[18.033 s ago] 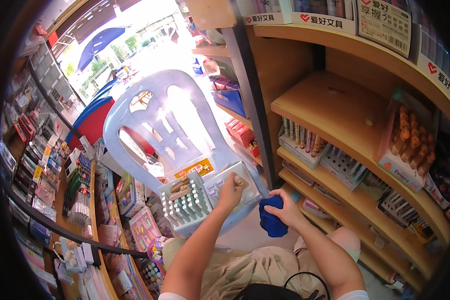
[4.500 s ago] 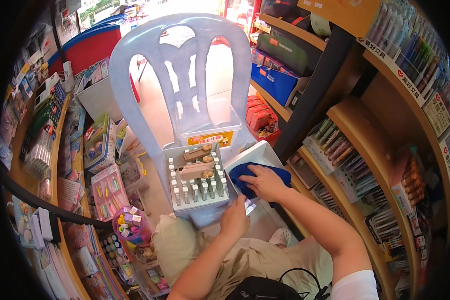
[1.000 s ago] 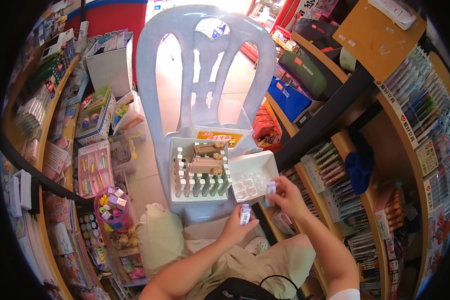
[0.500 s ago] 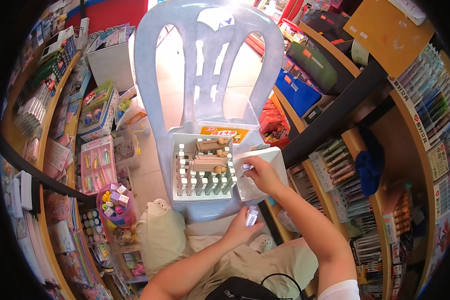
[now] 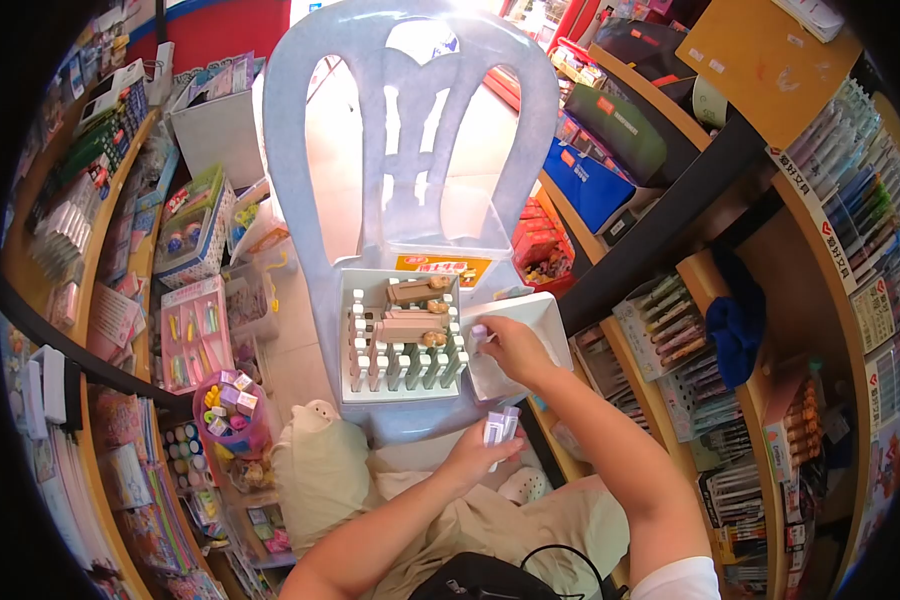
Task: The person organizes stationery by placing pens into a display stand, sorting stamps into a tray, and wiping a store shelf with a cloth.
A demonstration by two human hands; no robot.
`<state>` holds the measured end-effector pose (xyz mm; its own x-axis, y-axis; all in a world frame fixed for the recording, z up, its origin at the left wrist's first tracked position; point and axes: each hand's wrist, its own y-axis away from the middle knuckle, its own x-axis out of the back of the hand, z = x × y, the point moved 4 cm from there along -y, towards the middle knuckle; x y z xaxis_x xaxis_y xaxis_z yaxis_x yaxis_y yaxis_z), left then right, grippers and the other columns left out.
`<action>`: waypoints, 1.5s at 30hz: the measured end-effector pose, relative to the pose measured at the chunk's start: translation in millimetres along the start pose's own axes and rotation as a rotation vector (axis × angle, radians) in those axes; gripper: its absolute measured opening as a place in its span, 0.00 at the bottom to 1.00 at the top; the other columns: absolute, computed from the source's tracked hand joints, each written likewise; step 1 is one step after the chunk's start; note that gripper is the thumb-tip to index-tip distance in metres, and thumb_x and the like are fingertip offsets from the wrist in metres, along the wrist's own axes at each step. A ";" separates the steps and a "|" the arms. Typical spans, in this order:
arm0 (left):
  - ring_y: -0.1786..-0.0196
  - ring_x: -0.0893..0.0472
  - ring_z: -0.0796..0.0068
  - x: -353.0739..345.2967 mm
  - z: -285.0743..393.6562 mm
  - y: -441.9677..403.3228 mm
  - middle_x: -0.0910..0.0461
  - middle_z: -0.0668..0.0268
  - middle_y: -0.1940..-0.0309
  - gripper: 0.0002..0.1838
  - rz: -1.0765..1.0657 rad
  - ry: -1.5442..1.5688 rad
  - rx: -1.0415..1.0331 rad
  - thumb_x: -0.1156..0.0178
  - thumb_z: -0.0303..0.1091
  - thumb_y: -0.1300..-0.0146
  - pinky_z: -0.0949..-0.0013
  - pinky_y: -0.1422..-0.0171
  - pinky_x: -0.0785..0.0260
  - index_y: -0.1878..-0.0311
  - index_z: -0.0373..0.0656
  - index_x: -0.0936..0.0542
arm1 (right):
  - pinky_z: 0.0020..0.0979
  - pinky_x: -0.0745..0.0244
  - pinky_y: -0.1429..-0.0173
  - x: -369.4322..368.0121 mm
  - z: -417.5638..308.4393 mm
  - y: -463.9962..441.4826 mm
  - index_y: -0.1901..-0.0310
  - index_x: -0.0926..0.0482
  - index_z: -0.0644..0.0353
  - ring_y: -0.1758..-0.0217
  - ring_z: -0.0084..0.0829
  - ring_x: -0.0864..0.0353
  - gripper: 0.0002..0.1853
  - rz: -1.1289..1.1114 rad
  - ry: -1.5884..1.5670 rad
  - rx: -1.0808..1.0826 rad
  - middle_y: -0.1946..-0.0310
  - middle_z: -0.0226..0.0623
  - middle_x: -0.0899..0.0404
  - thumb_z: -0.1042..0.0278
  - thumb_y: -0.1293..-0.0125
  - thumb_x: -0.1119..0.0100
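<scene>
My left hand (image 5: pixel 473 455) is above my lap, its fingers closed around small purple-and-white blocks (image 5: pixel 500 427) that look like erasers in paper sleeves; two show side by side. My right hand (image 5: pixel 513 353) reaches into a white tray (image 5: pixel 545 318), pinching a small lilac block (image 5: pixel 479 332) of the same look. Left of the tray, a pale box (image 5: pixel 400 394) holds several upright white-capped sticks, with brown and pinkish pieces lying across them. Both containers rest on the seat of a grey-blue plastic chair (image 5: pixel 282 140).
Behind the box stands a clear plastic container (image 5: pixel 490 232) with an orange label. A pink basket (image 5: pixel 228 440) with similar small blocks is at left. Shelves of stationery (image 5: pixel 130 270) line the left, and pen racks (image 5: pixel 810 300) the right. A blue cloth (image 5: pixel 735 330) hangs there.
Two blocks now show in my left hand where one was plain before. My right hand stays at the tray, with its lilac block showing more clearly. The whole view has shifted slightly.
</scene>
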<state>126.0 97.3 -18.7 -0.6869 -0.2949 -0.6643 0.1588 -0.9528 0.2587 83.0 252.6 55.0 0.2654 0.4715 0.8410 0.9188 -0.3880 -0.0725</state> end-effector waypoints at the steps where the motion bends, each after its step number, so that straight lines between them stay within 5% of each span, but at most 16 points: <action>1: 0.57 0.21 0.71 -3.8 5.6 2.6 0.23 0.62 0.56 0.22 -0.007 0.041 -0.024 0.38 0.30 0.41 0.69 0.52 0.27 0.45 0.38 0.31 | 0.37 0.27 0.56 4.8 -1.6 4.6 0.56 0.23 0.64 0.62 0.44 0.21 0.14 0.038 -0.051 -0.064 0.62 0.46 0.21 0.72 0.45 0.38; 3: 0.54 0.21 0.70 -6.0 10.6 3.5 0.23 0.61 0.54 0.21 -0.033 0.105 -0.052 0.39 0.30 0.41 0.69 0.50 0.27 0.45 0.38 0.31 | 0.32 0.26 0.57 19.3 -6.4 21.3 0.56 0.23 0.65 0.65 0.38 0.20 0.14 0.105 -0.149 -0.190 0.63 0.44 0.20 0.70 0.43 0.37; 9: 0.48 0.22 0.66 -7.9 9.3 -2.6 0.25 0.58 0.48 0.23 -0.118 0.188 -0.059 0.39 0.30 0.40 0.65 0.46 0.28 0.42 0.38 0.32 | 0.27 0.27 0.62 24.7 -9.7 76.6 0.56 0.22 0.65 0.69 0.22 0.24 0.12 -0.447 -0.489 -0.277 0.67 0.34 0.21 0.72 0.42 0.37; 12: 0.47 0.22 0.64 -10.4 6.9 -2.6 0.26 0.56 0.46 0.23 -0.134 0.218 -0.056 0.39 0.31 0.40 0.63 0.44 0.28 0.42 0.37 0.33 | 0.25 0.28 0.62 26.3 -10.1 88.8 0.58 0.21 0.65 0.68 0.19 0.26 0.10 -0.477 -0.454 -0.218 0.68 0.31 0.22 0.75 0.43 0.37; 17: 0.49 0.22 0.62 -10.6 5.7 0.1 0.26 0.53 0.47 0.24 -0.052 0.315 -0.068 0.40 0.31 0.38 0.60 0.44 0.27 0.42 0.37 0.36 | 0.21 0.27 0.59 56.3 10.7 58.4 0.58 0.22 0.64 0.65 0.15 0.26 0.11 -0.187 -0.546 -0.253 0.68 0.25 0.22 0.78 0.44 0.36; 22: 0.52 0.20 0.63 -7.2 4.3 0.2 0.25 0.52 0.49 0.22 -0.063 0.213 0.049 0.41 0.33 0.37 0.61 0.48 0.25 0.44 0.39 0.36 | 0.22 0.28 0.61 58.2 -3.7 22.1 0.59 0.23 0.65 0.66 0.17 0.26 0.13 0.072 -0.245 -0.087 0.68 0.30 0.23 0.79 0.47 0.34; 28: 0.56 0.19 0.64 -7.2 6.8 1.5 0.24 0.53 0.53 0.17 -0.056 0.202 0.060 0.44 0.31 0.35 0.64 0.54 0.24 0.47 0.38 0.35 | 0.34 0.26 0.60 23.4 -32.4 11.1 0.62 0.24 0.64 0.64 0.41 0.21 0.12 0.022 0.023 0.246 0.67 0.41 0.25 0.80 0.50 0.37; 45: 0.57 0.20 0.66 -4.1 5.5 0.4 0.24 0.55 0.52 0.19 -0.049 0.181 0.046 0.45 0.30 0.35 0.66 0.55 0.24 0.43 0.38 0.36 | 0.38 0.26 0.56 5.1 -20.8 6.8 0.56 0.24 0.62 0.61 0.43 0.22 0.17 -0.026 0.144 0.225 0.64 0.41 0.24 0.78 0.49 0.37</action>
<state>125.0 98.6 -11.9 -0.5537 -0.2602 -0.7910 0.0929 -0.9633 0.2519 84.6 236.0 70.0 0.2115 0.3553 0.9105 0.9709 -0.1837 -0.1538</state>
